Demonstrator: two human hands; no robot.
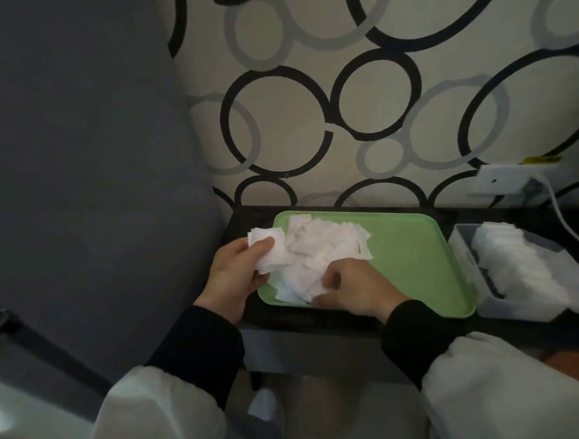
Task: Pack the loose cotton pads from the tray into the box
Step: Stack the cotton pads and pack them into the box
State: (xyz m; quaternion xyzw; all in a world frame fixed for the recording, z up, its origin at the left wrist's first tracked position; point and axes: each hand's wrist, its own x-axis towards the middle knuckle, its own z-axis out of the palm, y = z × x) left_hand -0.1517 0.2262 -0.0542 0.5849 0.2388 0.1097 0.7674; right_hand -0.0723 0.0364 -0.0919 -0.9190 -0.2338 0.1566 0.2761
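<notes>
Two hands are busy at a green tray (412, 247) on a dark table (319, 321). Many loose white cotton pads (325, 239) lie in a messy pile on the left half of the tray, from about 9 o'clock up to 11 o'clock. The right half of the tray is bare green.

The left hand (237, 274) is at the tray's 9 o'clock edge. Its thumb and fingers are closed around a small stack of pads (269, 250), pinching it tight. The stack pokes up above the thumb and partly hangs over the tray's rim.

The right hand (354, 288) is down on the pile near 7 o'clock of the tray. Its fingers are curled and its fingertips (329, 280) press on the pads there. You cannot tell if it has really got hold of one.

At 3 o'clock from the tray, just beside it, sits a clear box (466, 261). Inside it a long row of packed pads (512, 259) stands on edge, one against the next.

Both arms wear dark cuffs under pale sleeves (507, 385).
</notes>
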